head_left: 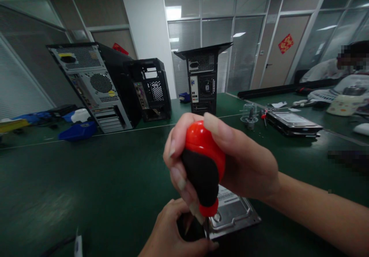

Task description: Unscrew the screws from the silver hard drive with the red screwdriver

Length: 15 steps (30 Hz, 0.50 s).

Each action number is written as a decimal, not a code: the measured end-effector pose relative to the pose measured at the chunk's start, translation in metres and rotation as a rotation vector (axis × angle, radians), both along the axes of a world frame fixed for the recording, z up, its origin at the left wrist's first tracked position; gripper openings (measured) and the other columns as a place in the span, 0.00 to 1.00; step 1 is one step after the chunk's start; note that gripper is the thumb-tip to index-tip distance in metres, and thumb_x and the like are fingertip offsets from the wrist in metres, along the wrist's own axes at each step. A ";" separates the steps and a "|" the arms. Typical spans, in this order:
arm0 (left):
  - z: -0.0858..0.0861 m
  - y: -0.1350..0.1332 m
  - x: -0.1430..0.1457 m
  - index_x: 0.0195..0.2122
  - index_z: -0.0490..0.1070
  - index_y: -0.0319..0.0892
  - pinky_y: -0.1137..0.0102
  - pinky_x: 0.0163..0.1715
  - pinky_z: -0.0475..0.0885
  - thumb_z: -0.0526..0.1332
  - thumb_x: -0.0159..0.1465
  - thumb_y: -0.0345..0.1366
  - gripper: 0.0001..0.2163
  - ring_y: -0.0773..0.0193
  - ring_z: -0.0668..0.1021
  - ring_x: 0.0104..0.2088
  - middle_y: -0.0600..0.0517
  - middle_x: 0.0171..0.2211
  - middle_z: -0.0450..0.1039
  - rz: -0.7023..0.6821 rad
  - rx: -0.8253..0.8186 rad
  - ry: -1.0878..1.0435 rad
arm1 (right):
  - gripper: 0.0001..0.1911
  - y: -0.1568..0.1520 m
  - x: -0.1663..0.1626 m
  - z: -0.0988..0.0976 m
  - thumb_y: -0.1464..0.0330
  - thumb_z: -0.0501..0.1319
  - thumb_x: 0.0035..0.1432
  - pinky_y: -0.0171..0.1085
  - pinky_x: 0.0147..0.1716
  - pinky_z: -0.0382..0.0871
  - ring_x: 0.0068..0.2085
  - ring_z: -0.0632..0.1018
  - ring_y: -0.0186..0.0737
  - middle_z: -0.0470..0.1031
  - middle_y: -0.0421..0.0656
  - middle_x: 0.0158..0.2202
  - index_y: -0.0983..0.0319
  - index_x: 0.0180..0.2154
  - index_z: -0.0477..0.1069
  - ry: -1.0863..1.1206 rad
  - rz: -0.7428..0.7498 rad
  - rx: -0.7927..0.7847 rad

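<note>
My right hand is wrapped round the red and black handle of a screwdriver, which points down. Its thin metal shaft meets the near left corner of a silver hard drive with a white label. Curled at that same corner is my left hand, the thumb along the drive's near edge beside the shaft. Part of its fingers lies behind the right hand and the screwdriver. The exact spot under the screwdriver's tip is hidden.
Behind stand three computer cases, one large at left. Blue trays lie near it. At right are stacked hard drives, a clear plastic holder and loose screws. A person sits far right. A cable lies front left.
</note>
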State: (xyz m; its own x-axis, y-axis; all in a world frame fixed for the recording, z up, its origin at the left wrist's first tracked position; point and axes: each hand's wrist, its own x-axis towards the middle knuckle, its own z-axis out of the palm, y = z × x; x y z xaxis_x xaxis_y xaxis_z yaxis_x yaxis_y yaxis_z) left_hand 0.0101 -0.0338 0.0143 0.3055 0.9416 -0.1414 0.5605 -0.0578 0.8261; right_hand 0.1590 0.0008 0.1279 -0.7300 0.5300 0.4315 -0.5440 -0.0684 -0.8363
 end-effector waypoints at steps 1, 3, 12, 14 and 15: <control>0.000 0.000 0.000 0.32 0.78 0.42 0.72 0.28 0.62 0.72 0.45 0.32 0.11 0.62 0.68 0.28 0.56 0.26 0.66 -0.006 0.008 -0.003 | 0.14 0.000 -0.001 0.000 0.57 0.62 0.58 0.30 0.27 0.68 0.27 0.71 0.31 0.69 0.39 0.29 0.62 0.33 0.70 -0.001 -0.008 -0.012; -0.001 0.001 0.000 0.32 0.79 0.42 0.72 0.29 0.62 0.72 0.45 0.32 0.11 0.62 0.68 0.29 0.56 0.26 0.66 -0.007 0.017 -0.006 | 0.16 0.000 -0.002 0.001 0.55 0.63 0.56 0.30 0.26 0.68 0.26 0.71 0.31 0.69 0.38 0.28 0.62 0.32 0.68 0.005 -0.018 -0.016; -0.008 0.000 0.000 0.31 0.77 0.42 0.71 0.30 0.62 0.73 0.45 0.32 0.11 0.61 0.69 0.31 0.56 0.27 0.68 0.013 0.014 -0.030 | 0.16 0.002 -0.006 -0.001 0.60 0.63 0.59 0.24 0.20 0.66 0.18 0.69 0.25 0.69 0.34 0.22 0.61 0.27 0.60 0.060 0.030 0.016; -0.004 0.000 0.000 0.32 0.76 0.43 0.72 0.30 0.62 0.72 0.46 0.31 0.12 0.61 0.69 0.31 0.57 0.27 0.68 0.006 -0.029 -0.021 | 0.14 0.001 -0.006 -0.002 0.61 0.64 0.58 0.24 0.17 0.64 0.17 0.67 0.25 0.67 0.33 0.21 0.59 0.30 0.60 0.058 0.022 0.009; -0.003 0.000 0.000 0.32 0.76 0.43 0.72 0.30 0.62 0.72 0.46 0.31 0.12 0.62 0.69 0.31 0.57 0.27 0.68 0.001 -0.051 -0.018 | 0.14 0.001 -0.006 -0.002 0.61 0.65 0.57 0.23 0.17 0.63 0.16 0.65 0.25 0.66 0.32 0.20 0.59 0.31 0.61 0.051 0.005 0.009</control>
State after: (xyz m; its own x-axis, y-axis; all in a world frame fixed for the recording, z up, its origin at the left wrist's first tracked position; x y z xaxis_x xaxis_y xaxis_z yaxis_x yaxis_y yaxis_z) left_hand 0.0102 -0.0340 0.0118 0.3075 0.9336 -0.1838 0.5452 -0.0145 0.8382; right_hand 0.1532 0.0021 0.1258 -0.7097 0.5218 0.4734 -0.5859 -0.0639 -0.8079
